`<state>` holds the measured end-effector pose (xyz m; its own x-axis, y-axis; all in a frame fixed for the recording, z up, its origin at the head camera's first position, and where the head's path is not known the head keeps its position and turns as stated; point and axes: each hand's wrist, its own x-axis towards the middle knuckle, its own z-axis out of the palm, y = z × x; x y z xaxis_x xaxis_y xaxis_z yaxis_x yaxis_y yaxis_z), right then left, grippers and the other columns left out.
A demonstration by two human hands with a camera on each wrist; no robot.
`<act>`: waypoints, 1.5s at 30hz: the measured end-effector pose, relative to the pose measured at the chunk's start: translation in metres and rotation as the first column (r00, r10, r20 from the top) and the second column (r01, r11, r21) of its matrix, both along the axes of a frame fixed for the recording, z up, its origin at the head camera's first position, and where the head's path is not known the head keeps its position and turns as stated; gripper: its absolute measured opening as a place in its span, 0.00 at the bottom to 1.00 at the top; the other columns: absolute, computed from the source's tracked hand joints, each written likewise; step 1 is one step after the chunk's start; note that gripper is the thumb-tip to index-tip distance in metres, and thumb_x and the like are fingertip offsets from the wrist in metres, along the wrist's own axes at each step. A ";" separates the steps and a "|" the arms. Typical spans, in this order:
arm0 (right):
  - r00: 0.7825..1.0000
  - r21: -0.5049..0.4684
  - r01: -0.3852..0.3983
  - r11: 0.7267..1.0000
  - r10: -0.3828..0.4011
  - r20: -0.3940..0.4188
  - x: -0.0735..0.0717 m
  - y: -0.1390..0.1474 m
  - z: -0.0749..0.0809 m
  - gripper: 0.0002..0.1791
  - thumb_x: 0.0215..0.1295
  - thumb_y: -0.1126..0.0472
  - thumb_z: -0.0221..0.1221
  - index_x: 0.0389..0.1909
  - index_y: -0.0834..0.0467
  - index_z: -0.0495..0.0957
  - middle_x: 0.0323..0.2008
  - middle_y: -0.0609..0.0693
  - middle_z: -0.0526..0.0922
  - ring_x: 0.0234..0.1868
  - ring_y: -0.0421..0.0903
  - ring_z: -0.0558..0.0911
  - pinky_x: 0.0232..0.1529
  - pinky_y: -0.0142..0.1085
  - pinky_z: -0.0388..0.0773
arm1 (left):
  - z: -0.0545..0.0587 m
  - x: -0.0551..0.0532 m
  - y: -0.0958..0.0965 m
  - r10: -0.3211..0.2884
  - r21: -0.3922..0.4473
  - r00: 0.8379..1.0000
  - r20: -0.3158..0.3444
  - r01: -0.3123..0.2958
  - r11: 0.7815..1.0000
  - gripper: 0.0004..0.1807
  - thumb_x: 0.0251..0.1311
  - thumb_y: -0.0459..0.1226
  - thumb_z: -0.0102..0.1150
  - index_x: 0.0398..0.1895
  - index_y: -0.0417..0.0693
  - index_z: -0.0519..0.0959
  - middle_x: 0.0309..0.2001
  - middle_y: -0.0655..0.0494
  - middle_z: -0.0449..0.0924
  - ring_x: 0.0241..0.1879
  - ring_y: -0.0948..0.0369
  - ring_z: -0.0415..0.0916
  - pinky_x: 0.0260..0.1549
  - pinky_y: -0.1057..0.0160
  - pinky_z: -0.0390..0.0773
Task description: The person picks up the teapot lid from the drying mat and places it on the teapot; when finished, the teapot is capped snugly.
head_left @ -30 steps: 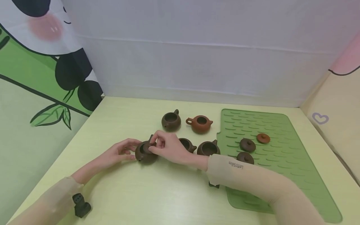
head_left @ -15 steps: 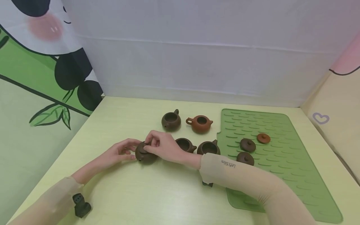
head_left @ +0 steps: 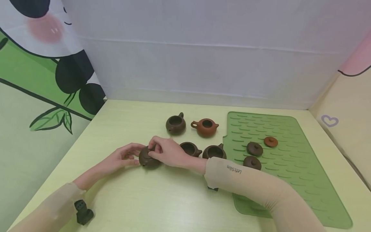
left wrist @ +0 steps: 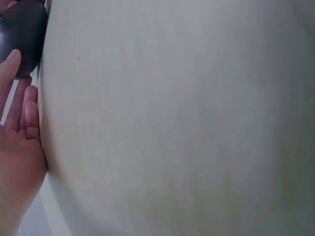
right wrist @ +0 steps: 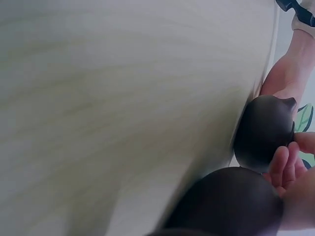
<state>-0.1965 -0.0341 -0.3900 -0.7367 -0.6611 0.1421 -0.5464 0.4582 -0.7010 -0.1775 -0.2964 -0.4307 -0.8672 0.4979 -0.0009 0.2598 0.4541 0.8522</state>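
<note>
A dark brown clay teapot stands on the table at left of centre, its lid over the opening. My right hand pinches the lid from above, its fingertips covering the knob. Against the teapot's left side, my left hand holds it between thumb and fingers. In the left wrist view, the thumb lies against the dark pot body. The right wrist view shows the teapot upright under the right fingers, with another dark pot closer to the camera.
Beyond my right hand are lidless pots: one brown, one reddish. Two more brown pots stand beside the right wrist. The green mat bears two brown lids and a reddish lid.
My right hand has moved slightly left and brought the lid from a tilted position down onto the teapot's opening. The left hand has stayed at the pot's side.
</note>
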 end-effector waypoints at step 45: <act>0.970 0.111 -0.241 0.964 0.237 0.049 0.012 0.046 0.034 0.27 0.69 0.61 0.60 0.68 0.54 0.69 0.49 0.50 0.87 0.55 0.45 0.84 0.58 0.43 0.79 | 0.002 0.001 0.003 0.028 -0.014 0.999 0.023 -0.027 1.000 0.26 0.64 0.38 0.62 0.66 0.52 0.70 0.57 0.61 0.78 0.51 0.69 0.77 0.48 0.72 0.76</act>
